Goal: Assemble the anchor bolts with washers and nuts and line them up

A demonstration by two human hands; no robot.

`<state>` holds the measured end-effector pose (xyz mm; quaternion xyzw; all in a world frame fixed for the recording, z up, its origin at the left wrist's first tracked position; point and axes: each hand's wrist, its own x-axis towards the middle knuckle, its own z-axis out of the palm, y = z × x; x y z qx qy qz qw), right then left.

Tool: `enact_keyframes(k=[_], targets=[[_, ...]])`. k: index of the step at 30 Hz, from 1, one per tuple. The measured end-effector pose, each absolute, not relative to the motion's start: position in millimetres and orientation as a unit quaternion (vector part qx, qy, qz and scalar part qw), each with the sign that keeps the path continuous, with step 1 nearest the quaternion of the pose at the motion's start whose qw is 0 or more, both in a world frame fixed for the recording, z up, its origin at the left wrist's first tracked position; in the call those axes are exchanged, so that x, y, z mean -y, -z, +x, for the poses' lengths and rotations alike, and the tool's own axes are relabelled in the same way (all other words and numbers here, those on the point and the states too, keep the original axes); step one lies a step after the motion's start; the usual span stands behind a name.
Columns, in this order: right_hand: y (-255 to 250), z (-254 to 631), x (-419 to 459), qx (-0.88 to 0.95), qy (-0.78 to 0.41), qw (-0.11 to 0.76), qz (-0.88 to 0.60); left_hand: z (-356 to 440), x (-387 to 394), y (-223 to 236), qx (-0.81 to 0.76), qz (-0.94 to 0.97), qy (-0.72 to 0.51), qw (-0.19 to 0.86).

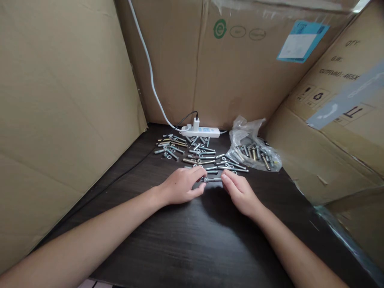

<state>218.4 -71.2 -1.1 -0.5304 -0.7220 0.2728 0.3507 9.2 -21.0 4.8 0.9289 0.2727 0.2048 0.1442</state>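
Both my hands meet over a dark wooden table. My left hand is closed in a pinch on the left end of a metal bolt, where a nut or washer sits. My right hand has its fingers curled around the bolt's right end. The bolt lies level between the two hands, just above the tabletop. Just beyond the hands is a scatter of several bolts, nuts and washers.
A clear plastic bag holding more bolts lies at the right. A white power strip with a plugged charger and a white cable sits at the back. Large cardboard boxes wall in the table on the left, back and right.
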Motion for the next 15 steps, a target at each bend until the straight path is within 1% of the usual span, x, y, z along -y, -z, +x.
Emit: enact_keyframes(k=[5,7,11,15], targets=[[-6.4,213.8,74.6,0.764,-0.251,0.256,-0.536,8.9,21.5,-5.8,-0.256,0.934,-0.202,0.148],[-6.0,212.1,75.2,0.77,-0.261,0.234,-0.533,8.9,21.3,-5.4,-0.247,0.936,-0.202,0.15],[-3.7,208.1,76.6,0.766,-0.294,0.248,-0.514,8.6,20.5,-4.3,-0.232,0.939,-0.198,0.158],[-0.6,205.6,76.5,0.766,-0.3,0.271,-0.5,8.0,20.5,-5.5,-0.225,0.938,-0.2,0.174]])
